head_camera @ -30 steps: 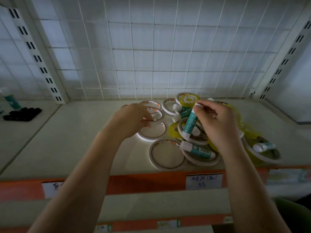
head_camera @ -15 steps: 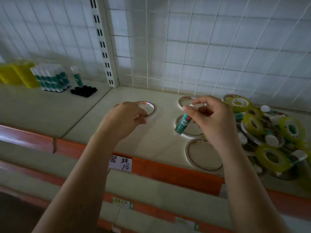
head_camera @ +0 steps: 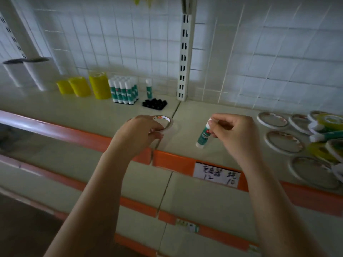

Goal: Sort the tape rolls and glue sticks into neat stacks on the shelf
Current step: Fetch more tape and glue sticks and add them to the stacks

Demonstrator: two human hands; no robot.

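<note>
Glue stick (head_camera: 203, 135) over beige shelf (head_camera: 185, 115); white wire-grid back (head_camera: 130, 43).

A white tape roll (head_camera: 163, 121) was held flat above the shelf (head_camera: 187, 127) seam, a teal-and-white glue stick (head_camera: 203, 135) hung tilted, cap uppermost, while sorted glue sticks (head_camera: 124, 91) and yellow tape stacks (head_camera: 97, 85) stood at the back left and an unsorted heap (head_camera: 315, 134) lay at right.
</note>
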